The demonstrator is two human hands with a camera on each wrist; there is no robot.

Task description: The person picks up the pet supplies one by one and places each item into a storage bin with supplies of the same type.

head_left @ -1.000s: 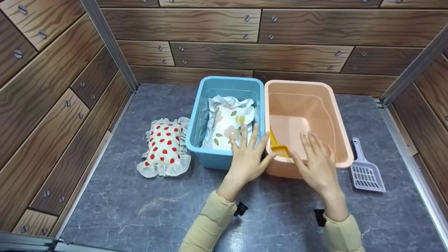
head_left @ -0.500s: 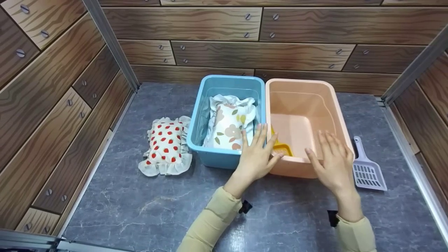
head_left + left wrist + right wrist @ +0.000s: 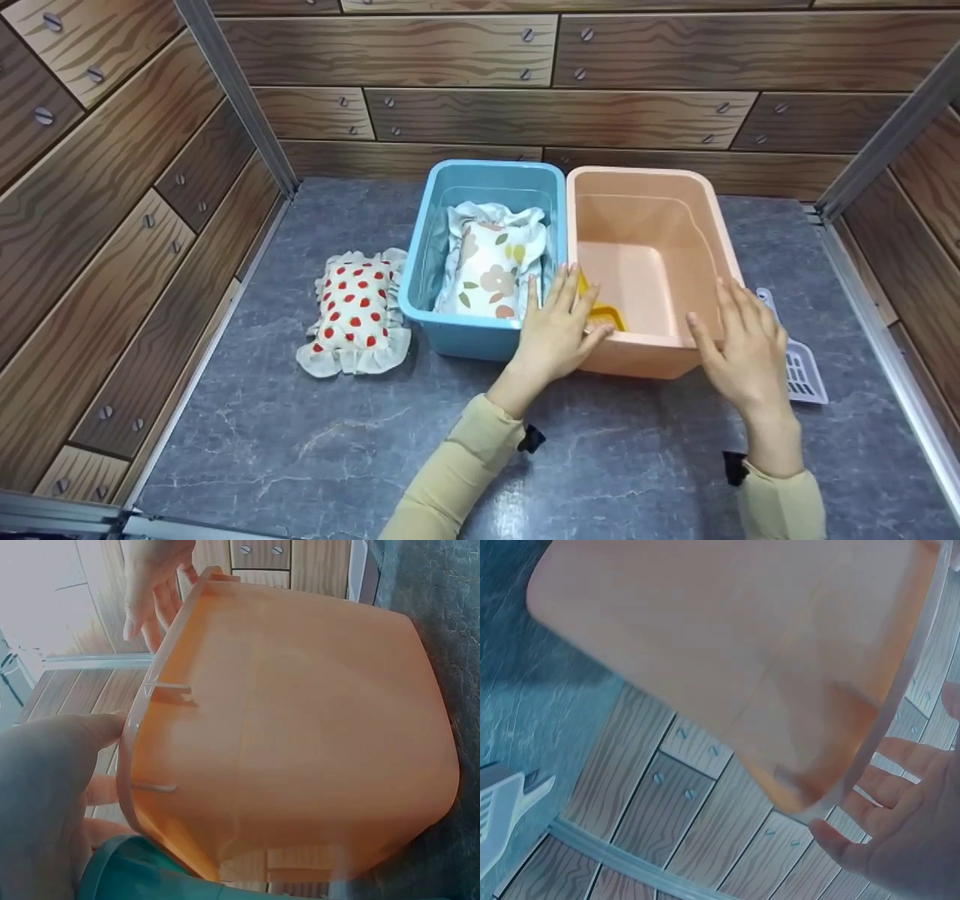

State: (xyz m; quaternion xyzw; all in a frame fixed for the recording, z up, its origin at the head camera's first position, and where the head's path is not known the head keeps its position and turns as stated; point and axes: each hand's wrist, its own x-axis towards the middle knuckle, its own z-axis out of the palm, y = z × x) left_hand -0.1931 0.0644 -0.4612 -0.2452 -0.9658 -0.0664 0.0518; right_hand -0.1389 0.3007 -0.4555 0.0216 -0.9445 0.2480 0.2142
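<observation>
A peach plastic bin (image 3: 652,360) and a blue bin (image 3: 469,339) stand side by side. My left hand (image 3: 551,341) lies with extended fingers over their adjoining front corners, its thumb at the peach rim. At the peach bin's front right corner is my right hand (image 3: 750,364), fingers spread and loosely bent near the rim; whether they touch it I cannot tell. A yellow slotted scoop (image 3: 606,318) leans inside the peach bin, partly covered by my left hand. Inside the blue bin lies a small floral pillow (image 3: 487,274) with a ruffled edge.
A strawberry-print ruffled pillow (image 3: 354,307) lies left of the blue bin. A grey slotted litter scoop (image 3: 806,375) rests to the right, partly behind my right hand. Wood-patterned panels (image 3: 450,52) with metal frame bars enclose the dark marbled surface (image 3: 300,442).
My right hand has slid rightward along the peach bin's front to its right corner. My left hand has shifted slightly right toward the peach bin. The bins stay in place.
</observation>
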